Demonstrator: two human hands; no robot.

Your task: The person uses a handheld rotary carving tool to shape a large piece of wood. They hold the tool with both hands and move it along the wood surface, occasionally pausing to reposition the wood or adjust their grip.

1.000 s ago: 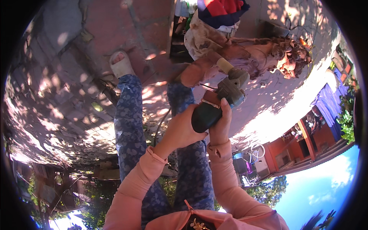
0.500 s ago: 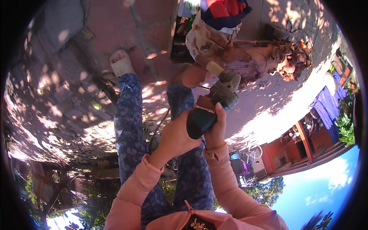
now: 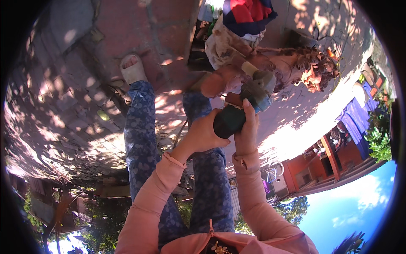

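Both my hands are closed around a handheld power tool (image 3: 230,120) with a dark rounded rear end, a grey head and a pale cylindrical tip. My left hand (image 3: 202,132) wraps its left side near the rear. Along the right side lies my right hand (image 3: 247,127), its thumb up on the body. The tip points away from me, over a reddish-brown carved wooden piece (image 3: 277,63) with scrolled, leafy relief. Whether the tip touches the wood I cannot tell. A thin cord (image 3: 181,133) shows beside my left wrist.
Beyond the carving's near end lies a stained pale cloth (image 3: 222,42), with a red and navy cloth (image 3: 251,17) above it. An open wooden box (image 3: 198,55) stands to its left. My sandalled foot (image 3: 133,70) rests on the shaded paving. A purple cloth (image 3: 355,120) hangs at far right.
Both hands have carried the power tool slightly up and to the right, so its head now overlaps the carving more. My grip on it is kept.
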